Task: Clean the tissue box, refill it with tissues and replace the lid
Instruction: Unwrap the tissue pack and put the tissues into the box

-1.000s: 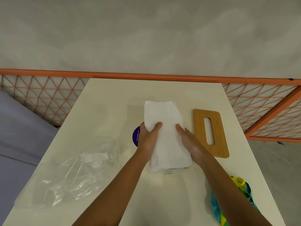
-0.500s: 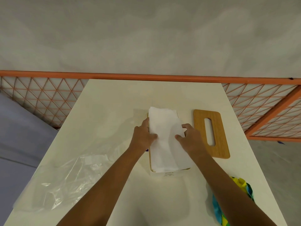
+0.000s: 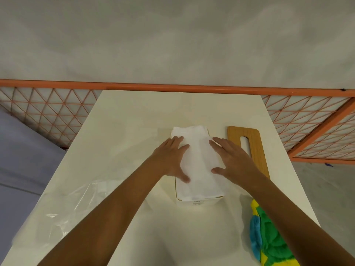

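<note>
Two wide grips: left hand [image 3: 171, 159] and right hand [image 3: 233, 160] press tissues [image 3: 198, 169] in tissue box [image 3: 183, 203]; label [image 3: 198, 203] illegible.

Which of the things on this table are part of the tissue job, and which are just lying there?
In use: tissue box; tissues, under left hand and right hand; wooden lid beside it; colourful cloth, probably for wiping.
Lying about: clear plastic wrapper, seemingly emptied; orange fence.

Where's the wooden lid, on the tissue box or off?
Off. The wooden lid lies flat on the table beside the tissue box.
</note>
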`<state>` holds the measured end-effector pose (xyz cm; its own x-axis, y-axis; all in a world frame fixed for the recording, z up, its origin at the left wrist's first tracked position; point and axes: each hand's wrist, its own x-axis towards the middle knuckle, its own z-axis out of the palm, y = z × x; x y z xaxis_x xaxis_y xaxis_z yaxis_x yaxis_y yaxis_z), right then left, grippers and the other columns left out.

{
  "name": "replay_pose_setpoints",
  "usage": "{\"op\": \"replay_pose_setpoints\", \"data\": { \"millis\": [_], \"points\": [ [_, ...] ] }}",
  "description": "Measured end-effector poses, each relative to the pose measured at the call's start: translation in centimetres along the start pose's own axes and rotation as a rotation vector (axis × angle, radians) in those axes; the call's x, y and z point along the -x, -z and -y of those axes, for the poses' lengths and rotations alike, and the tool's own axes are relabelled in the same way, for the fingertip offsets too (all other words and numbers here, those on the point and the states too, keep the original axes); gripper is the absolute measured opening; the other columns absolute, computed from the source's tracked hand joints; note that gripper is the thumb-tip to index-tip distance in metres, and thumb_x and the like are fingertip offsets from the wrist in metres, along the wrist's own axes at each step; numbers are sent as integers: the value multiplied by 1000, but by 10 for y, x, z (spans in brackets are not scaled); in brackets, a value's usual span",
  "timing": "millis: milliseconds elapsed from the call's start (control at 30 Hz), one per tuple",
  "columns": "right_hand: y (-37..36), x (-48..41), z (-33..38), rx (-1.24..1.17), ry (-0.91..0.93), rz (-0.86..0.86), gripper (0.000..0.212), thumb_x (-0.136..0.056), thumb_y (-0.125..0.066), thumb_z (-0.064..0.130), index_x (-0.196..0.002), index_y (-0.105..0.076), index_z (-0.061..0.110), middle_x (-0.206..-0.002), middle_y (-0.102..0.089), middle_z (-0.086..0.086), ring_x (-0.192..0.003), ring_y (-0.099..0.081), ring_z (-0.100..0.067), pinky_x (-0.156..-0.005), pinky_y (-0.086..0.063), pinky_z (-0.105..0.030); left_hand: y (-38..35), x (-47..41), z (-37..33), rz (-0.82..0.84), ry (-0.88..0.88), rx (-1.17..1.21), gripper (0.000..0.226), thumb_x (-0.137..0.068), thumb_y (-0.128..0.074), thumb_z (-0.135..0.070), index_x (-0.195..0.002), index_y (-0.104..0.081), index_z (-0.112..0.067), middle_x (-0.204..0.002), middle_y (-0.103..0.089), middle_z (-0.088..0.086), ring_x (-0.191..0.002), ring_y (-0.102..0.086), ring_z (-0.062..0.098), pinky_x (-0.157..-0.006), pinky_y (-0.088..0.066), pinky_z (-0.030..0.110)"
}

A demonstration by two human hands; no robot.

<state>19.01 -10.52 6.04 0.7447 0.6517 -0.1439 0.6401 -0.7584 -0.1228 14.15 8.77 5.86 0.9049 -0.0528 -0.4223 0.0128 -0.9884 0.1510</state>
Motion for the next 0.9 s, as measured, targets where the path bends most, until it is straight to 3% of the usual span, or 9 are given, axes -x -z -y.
{"op": "replay_pose_setpoints", "data": {
  "millis": [67,100,200,367,433,533,667,800,900],
  "points": [
    [1,-2,0,138,48,-38,88,-64,-80,43,-136,-45,8,-144,-43,-10,-133,-42,-32,-105,-38,-42,3,-4,-2,67,19,-61,117,-66,-71,-62,-151,-2,-21,-158,14,4,-146,15,22,-118,1,36],
    [1,-3,-2,209,73,-25,83,-67,-77,46,-134,-48,8,-144,-45,-9,-134,-39,-32,-107,-35,-43,4,-6,-2,90,23,-111,119,-65,-71,-64,-151,-1,-20,-158,12,7,-146,14,23,-118,4,38],
    [-1,-5,-3,168,109,138,60,-93,-43,47,-143,-33,17,-155,-24,4,-147,-3,-17,-118,1,-34,3,-12,-4,114,20,-227,119,-62,-69,-69,-150,-8,-18,-157,-2,13,-147,4,24,-117,8,41],
    [-7,-16,-3,202,149,248,55,-94,-41,45,-141,-38,17,-152,-31,5,-146,-6,-14,-118,4,-32,2,-20,-4,75,0,-263,116,-54,-71,-73,-145,-23,-18,-152,-21,10,-144,-11,21,-116,10,42],
    [0,-22,-1,140,122,270,52,-92,-48,42,-138,-43,16,-150,-35,4,-145,-10,-14,-117,1,-30,4,-22,-4,52,-1,-230,114,-52,-73,-72,-141,-28,-18,-148,-25,7,-142,-14,21,-117,4,40],
    [7,-37,1,-41,60,235,44,-94,-49,25,-136,-45,13,-149,-34,1,-140,-23,-13,-113,-18,-25,11,-25,-4,11,1,-143,112,-52,-75,-69,-142,-28,-23,-151,-17,2,-142,-8,24,-114,-17,37],
    [3,-55,13,-129,-18,128,42,-93,-39,3,-135,-43,7,-144,-36,-3,-124,-47,-19,-100,-44,-30,18,-33,-7,92,2,-136,128,-54,-76,-67,-150,0,-27,-158,10,1,-146,2,26,-115,-19,43],
    [5,-61,23,-200,-135,-111,48,-91,-40,-1,-139,-33,4,-140,-35,-9,-121,-48,-23,-96,-47,-31,18,-43,-11,172,4,-197,135,-55,-77,-66,-148,14,-29,-157,22,0,-146,12,27,-117,-14,45],
    [-2,-58,23,-196,-27,7,48,-93,-43,9,-140,-34,9,-146,-33,-6,-132,-38,-19,-103,-39,-29,15,-47,-12,196,3,-209,137,-53,-78,-65,-148,15,-30,-156,22,-1,-146,11,27,-114,-21,45]
  ]
}}
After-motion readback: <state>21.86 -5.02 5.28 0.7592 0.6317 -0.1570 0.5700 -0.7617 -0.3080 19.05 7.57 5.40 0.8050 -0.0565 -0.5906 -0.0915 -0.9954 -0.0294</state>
